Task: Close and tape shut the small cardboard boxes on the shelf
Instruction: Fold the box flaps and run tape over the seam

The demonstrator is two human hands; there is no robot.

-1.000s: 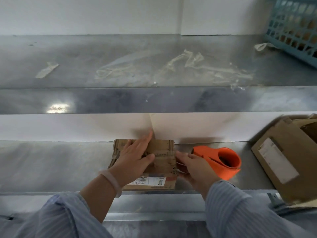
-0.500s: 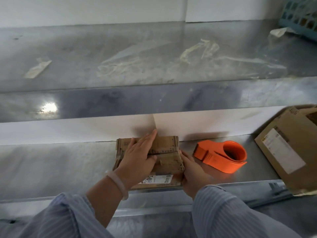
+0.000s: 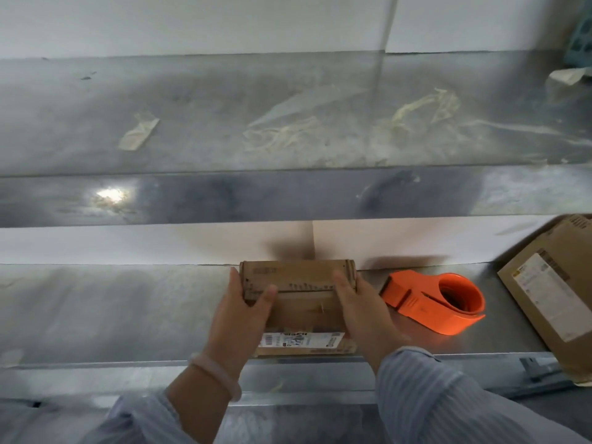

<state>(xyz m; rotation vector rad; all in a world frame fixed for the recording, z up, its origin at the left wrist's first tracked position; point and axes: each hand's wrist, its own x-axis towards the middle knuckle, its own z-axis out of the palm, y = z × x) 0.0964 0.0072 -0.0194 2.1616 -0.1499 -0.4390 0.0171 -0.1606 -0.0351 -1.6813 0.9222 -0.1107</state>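
Note:
A small brown cardboard box (image 3: 304, 302) with a white label on its near side sits on the metal shelf (image 3: 112, 309), its top flaps folded down. My left hand (image 3: 240, 312) grips its left side, thumb on top and fingers down the side. My right hand (image 3: 358, 306) grips the right side the same way. An orange tape dispenser (image 3: 439, 302) lies on the shelf just right of the box, untouched.
A larger cardboard box (image 3: 557, 293) with a white label leans at the right end of the shelf. The upper shelf (image 3: 288, 193) carries scraps of used tape (image 3: 426, 107). A blue basket corner (image 3: 579, 43) shows at the top right.
My right hand let go of the orange dispenser, which now lies on the shelf, and moved to the box's right side. My left hand slid from the box top to its left side.

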